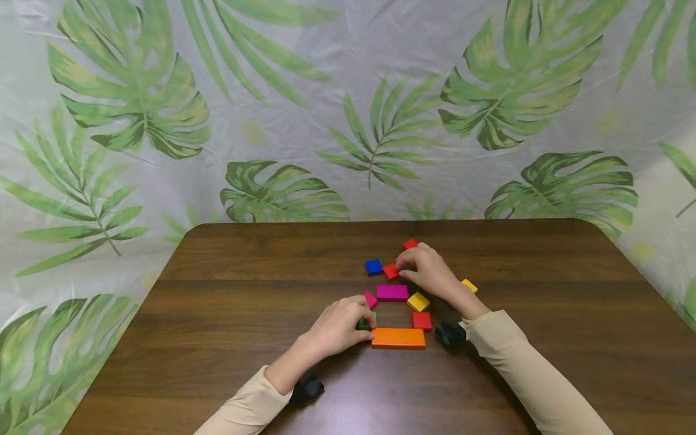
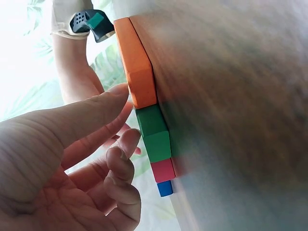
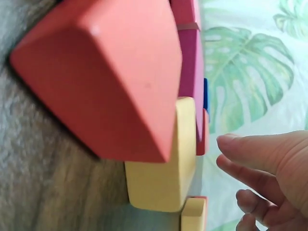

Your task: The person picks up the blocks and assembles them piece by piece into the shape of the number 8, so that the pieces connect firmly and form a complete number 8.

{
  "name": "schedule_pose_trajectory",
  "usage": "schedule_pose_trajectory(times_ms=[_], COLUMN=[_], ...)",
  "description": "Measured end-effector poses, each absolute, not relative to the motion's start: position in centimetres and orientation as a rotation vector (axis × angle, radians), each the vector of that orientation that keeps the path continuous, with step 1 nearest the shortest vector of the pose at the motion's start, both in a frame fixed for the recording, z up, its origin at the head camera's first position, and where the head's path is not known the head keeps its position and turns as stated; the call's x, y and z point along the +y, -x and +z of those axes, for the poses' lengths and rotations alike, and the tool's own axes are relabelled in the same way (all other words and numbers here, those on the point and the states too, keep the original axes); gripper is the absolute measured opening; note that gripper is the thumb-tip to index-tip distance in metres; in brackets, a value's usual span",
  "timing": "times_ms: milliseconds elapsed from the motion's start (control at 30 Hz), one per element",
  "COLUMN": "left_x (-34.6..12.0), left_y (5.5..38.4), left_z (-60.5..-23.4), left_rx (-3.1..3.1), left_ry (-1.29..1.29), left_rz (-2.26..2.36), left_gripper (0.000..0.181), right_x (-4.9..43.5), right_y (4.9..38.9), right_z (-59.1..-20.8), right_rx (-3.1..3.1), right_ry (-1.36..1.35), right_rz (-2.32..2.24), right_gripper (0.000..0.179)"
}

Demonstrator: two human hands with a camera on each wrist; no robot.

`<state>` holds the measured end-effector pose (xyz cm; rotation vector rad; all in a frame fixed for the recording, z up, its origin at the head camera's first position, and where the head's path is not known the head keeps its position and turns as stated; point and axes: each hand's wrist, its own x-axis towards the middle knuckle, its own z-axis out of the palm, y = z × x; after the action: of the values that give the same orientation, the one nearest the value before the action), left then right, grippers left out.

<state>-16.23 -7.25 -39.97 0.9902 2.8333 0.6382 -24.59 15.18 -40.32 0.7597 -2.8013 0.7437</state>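
My left hand (image 1: 338, 326) is beside the left end of an orange rectangular block (image 1: 398, 339). In the left wrist view its thumb appears to touch that block's corner, and its other fingers are loosely bent near a green block (image 2: 155, 134). My right hand (image 1: 431, 272) hovers by a red block (image 1: 390, 272) at the far side; whether it touches the block I cannot tell. In the right wrist view its thumb and fingers are apart, with nothing visible between them. A blue block (image 1: 373, 267) lies left of that red one.
A magenta block (image 1: 392, 293), a pink block (image 1: 370, 299), a yellow block (image 1: 418, 301) and a red block (image 1: 421, 321) lie between the hands. Another red block (image 1: 410, 244) and another yellow block (image 1: 469, 286) lie around the right hand. A leaf-patterned cloth (image 1: 375, 121) hangs behind the wooden table (image 1: 244, 302).
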Motion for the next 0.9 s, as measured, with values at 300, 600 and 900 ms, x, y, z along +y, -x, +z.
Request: schedule_pose_trajectory(times_ms=[300,600,900], left_x=[-7.3,-7.4,-7.4], left_y=[16.2,16.3,16.3], left_z=[-40.0,-40.0,-40.0], left_rx=[2.843,2.845,2.833], left_ry=[-1.005,-1.014,-1.009], left_rz=[0.618,0.624,0.639], left_gripper=[0.009,0.009,0.009], right_x=[15.0,15.2,15.6], right_y=[25.1,25.4,26.5], right_z=[-40.7,-40.8,-40.6], right_rx=[-2.868,-2.869,-2.884], right_ry=[-0.772,-0.774,-0.969], right_rz=[0.718,0.679,0.738], right_gripper=[0.009,0.011,0.006])
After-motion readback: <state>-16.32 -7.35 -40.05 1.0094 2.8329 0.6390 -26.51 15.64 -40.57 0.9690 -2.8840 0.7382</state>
